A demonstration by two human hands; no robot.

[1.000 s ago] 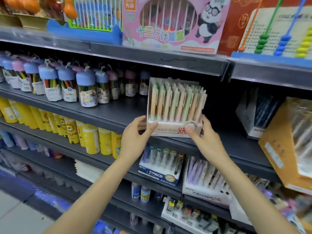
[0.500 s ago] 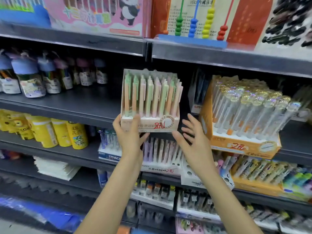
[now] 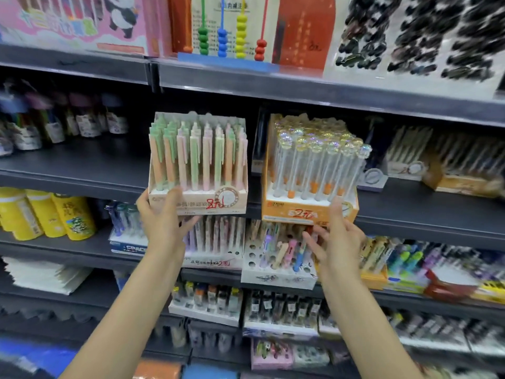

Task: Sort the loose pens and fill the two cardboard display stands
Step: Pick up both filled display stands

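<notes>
A cream cardboard display stand (image 3: 198,198), packed with upright pastel green, pink and peach pens (image 3: 196,157), sits at the front edge of a dark metal shelf (image 3: 82,165); the left hand (image 3: 164,217) grips its lower left corner, thumb on the front face and fingers curled beneath; just to the right stands an orange cardboard display stand (image 3: 308,212) of clear pens with iridescent tops (image 3: 317,165); the right hand (image 3: 337,236) is at its lower front edge, fingers spread and loosely bent, holding nothing (whether the fingertips touch the card cannot be told); half a second ago that hand hovered open by the cream stand's right corner, and it has since moved across to the orange one, while the left hand has kept its grip; both forearms reach up and forward from the bottom of the view; on the shelf below, a white stand (image 3: 276,272) with many bare holes holds a few tilted pens
</notes>
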